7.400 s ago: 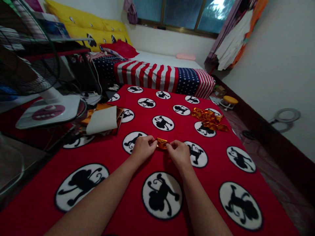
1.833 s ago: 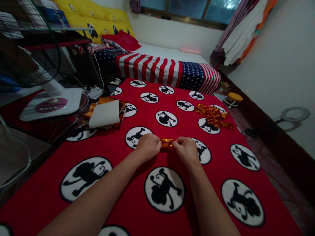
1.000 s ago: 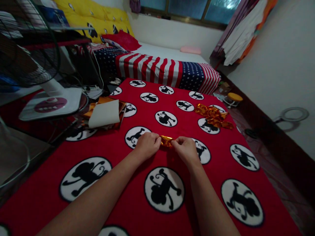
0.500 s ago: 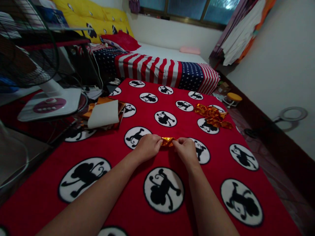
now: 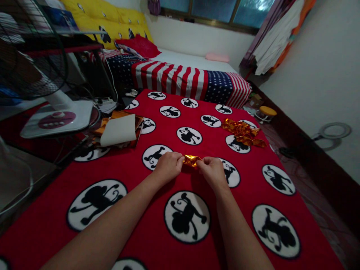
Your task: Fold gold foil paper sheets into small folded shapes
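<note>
Pinching gold foil [image 5: 191, 160], ends partly hidden: both hands [image 5: 169, 165]

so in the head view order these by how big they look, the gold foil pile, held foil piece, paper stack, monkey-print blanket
1. monkey-print blanket, by far
2. paper stack
3. gold foil pile, irregular in outline
4. held foil piece, partly covered by fingers

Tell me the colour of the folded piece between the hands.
The folded piece is shiny orange-gold; the head view shows it.
</note>
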Motion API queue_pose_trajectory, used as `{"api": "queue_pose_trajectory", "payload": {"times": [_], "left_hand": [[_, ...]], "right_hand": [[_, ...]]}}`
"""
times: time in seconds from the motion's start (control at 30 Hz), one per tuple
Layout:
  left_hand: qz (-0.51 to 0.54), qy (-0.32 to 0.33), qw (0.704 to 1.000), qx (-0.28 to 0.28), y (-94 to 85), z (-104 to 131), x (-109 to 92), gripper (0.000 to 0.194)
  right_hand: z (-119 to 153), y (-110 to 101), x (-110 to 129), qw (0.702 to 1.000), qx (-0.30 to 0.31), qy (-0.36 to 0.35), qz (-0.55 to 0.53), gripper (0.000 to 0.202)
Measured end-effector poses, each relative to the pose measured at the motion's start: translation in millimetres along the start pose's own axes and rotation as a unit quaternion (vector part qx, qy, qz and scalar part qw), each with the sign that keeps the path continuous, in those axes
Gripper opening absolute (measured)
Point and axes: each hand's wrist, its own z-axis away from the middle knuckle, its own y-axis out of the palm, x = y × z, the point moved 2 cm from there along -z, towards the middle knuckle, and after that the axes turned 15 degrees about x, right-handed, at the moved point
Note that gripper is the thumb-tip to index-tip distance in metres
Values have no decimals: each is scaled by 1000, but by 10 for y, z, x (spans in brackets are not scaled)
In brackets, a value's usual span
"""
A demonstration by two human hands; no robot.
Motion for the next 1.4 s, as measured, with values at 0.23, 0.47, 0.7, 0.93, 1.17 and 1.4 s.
{"api": "queue_pose_trajectory", "payload": {"times": [0.23,0.47,0.7,0.93,1.17,1.4], "left_hand": [[2,-17,1000,-13,-5,-11,28,33],[-19,-35,999,-4,-18,-8,7,35],[-31,-58,998,5,-23,-8,22,37],[-27,-58,998,-2,-33,-20,35,37],[30,-41,999,-10,-49,-23,79,38],[66,-24,997,-18,-50,-1,70,48]], "right_hand": [[13,8,24,996,31,-5,-84,29],[4,23,10,995,42,7,-90,27],[-2,28,16,981,91,7,-171,27],[7,39,22,968,109,20,-223,30],[-54,58,-70,980,89,28,-177,34],[-36,-13,-49,986,-26,-25,-160,25]]}}
